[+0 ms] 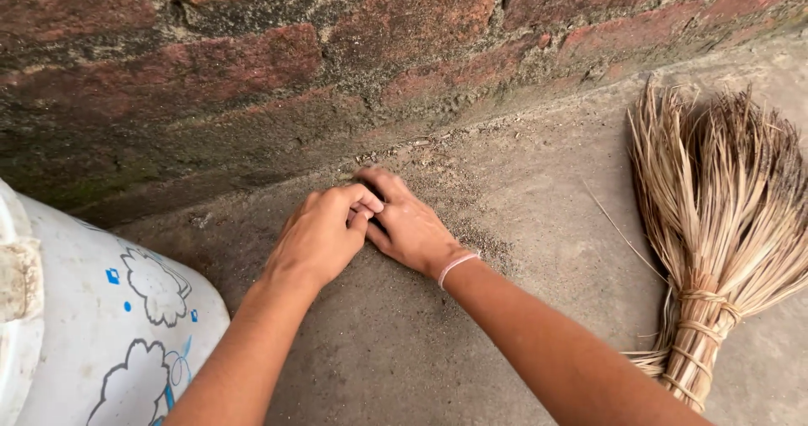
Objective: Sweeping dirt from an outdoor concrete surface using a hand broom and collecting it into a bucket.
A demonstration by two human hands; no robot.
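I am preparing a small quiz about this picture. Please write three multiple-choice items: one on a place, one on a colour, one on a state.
1. Where does the straw broom lie?
A. on the floor right of the hands
B. against the white container
C. in the left hand

2. What colour is the band on the right wrist?
A. black
B. pale pink
C. green

3. How are the left hand and right hand?
A. far apart
B. raised in the air
C. together, low on the floor by the brick wall

Answers: 1 A, the broom lies flat there; 2 B, its light tint shows; 3 C, their fingers meet over gritty dirt.
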